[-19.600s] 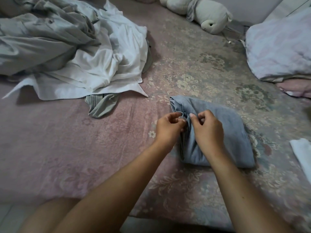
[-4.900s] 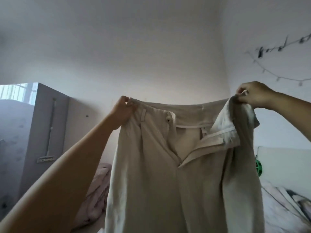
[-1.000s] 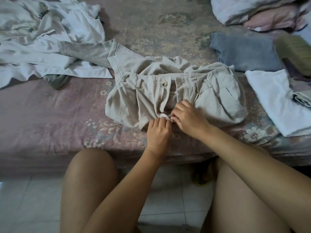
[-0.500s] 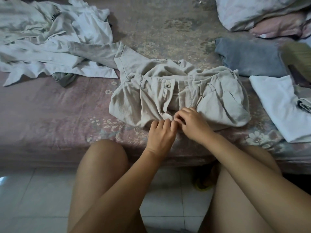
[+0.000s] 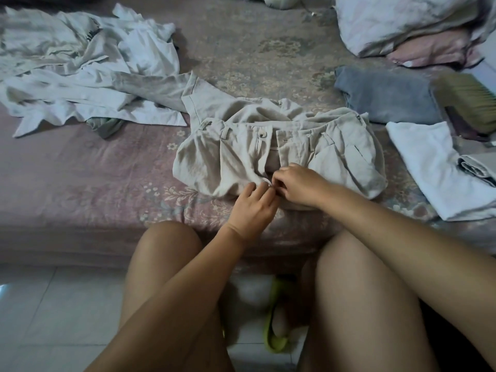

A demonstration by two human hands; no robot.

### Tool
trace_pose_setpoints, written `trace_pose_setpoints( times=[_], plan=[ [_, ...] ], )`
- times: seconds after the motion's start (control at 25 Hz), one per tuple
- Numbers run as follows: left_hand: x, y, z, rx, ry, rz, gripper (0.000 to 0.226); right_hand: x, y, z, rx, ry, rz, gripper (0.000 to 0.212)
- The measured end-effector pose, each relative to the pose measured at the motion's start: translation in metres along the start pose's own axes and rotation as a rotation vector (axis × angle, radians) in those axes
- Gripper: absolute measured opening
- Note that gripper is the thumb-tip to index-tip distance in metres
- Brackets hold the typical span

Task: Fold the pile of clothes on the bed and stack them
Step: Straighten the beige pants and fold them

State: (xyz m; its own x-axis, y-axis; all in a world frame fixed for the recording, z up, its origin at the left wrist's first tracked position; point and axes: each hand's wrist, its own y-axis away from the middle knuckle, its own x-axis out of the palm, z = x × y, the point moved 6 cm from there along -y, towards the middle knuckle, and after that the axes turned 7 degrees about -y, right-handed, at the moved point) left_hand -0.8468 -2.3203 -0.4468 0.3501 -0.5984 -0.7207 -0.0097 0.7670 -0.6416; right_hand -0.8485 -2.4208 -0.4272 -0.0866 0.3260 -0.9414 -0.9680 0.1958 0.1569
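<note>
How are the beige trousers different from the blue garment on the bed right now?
The beige trousers lie bunched and unfolded at the bed's near edge, fly open; the blue garment sits folded into a compact rectangle farther back on the right. Both hands work at the trousers, the right hand pinching at the fly and the left hand beside it; nothing touches the blue garment. Both rest on the floral bedspread.

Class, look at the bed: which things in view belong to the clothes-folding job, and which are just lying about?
Job:
beige trousers, with left hand and right hand at the fly
unfolded white pile
folded grey garment
folded white garment

Lying about:
pillows
brush
soft toy
</note>
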Motion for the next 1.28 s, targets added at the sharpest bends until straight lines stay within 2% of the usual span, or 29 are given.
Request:
trace_pose_setpoints(
  times=[0.16, 0.28, 0.44, 0.52, 0.6, 0.68, 0.72, 0.8, 0.84, 0.92, 1.08, 1.12, 1.2, 1.24, 1.28],
  plan=[
    [0.005, -0.010, -0.001, 0.001, 0.026, 0.081, 0.027, -0.010, -0.008, 0.001, -0.077, 0.055, -0.038, 0.015],
    [0.005, -0.011, -0.002, -0.018, 0.018, 0.079, 0.044, -0.004, 0.000, 0.003, -0.205, 0.066, -0.288, 0.014],
    [-0.002, -0.005, 0.002, 0.013, 0.022, 0.068, 0.025, 0.005, 0.015, 0.000, -0.316, -0.049, -0.458, 0.011],
    [0.003, 0.001, 0.015, -0.066, 0.162, 0.128, 0.018, 0.004, 0.022, -0.006, -0.334, -0.059, -0.502, 0.016],
    [0.007, -0.001, 0.033, -0.182, 0.374, 0.181, 0.013, 0.004, 0.028, -0.011, -0.325, -0.026, -0.547, 0.011],
    [0.010, -0.012, 0.051, -0.298, 0.415, 0.321, 0.024, 0.005, 0.032, -0.009, -0.346, 0.010, -0.585, 0.006],
    [0.017, -0.019, 0.058, -0.310, 0.364, 0.469, 0.032, 0.006, 0.034, -0.005, -0.376, 0.032, -0.598, 0.007],
    [0.028, -0.032, 0.063, -0.193, 0.124, 0.761, 0.035, 0.010, 0.039, 0.001, -0.432, 0.058, -0.601, 0.012],
    [0.030, -0.039, 0.064, -0.123, 0.036, 0.799, 0.031, 0.013, 0.040, 0.001, -0.437, 0.059, -0.596, 0.014],
    [0.028, -0.058, 0.071, -0.116, 0.032, 0.737, 0.026, 0.016, 0.038, -0.004, -0.389, 0.042, -0.596, 0.015],
    [0.033, -0.062, 0.072, -0.357, 0.342, 0.592, 0.033, 0.019, 0.034, -0.008, -0.302, 0.010, -0.612, 0.026],
    [0.029, -0.059, 0.067, -0.404, 0.397, 0.508, 0.034, 0.021, 0.034, -0.008, -0.278, -0.008, -0.604, 0.026],
    [0.013, -0.044, 0.058, -0.567, 0.432, 0.317, 0.021, 0.022, 0.032, -0.013, -0.192, -0.138, -0.583, 0.026],
    [0.012, -0.032, 0.055, -0.660, 0.421, 0.334, 0.020, 0.022, 0.030, -0.016, -0.152, -0.215, -0.565, 0.026],
    [0.018, -0.020, 0.051, -0.744, 0.408, 0.460, 0.026, 0.023, 0.026, -0.019, -0.113, -0.283, -0.538, 0.023]
  ],
)
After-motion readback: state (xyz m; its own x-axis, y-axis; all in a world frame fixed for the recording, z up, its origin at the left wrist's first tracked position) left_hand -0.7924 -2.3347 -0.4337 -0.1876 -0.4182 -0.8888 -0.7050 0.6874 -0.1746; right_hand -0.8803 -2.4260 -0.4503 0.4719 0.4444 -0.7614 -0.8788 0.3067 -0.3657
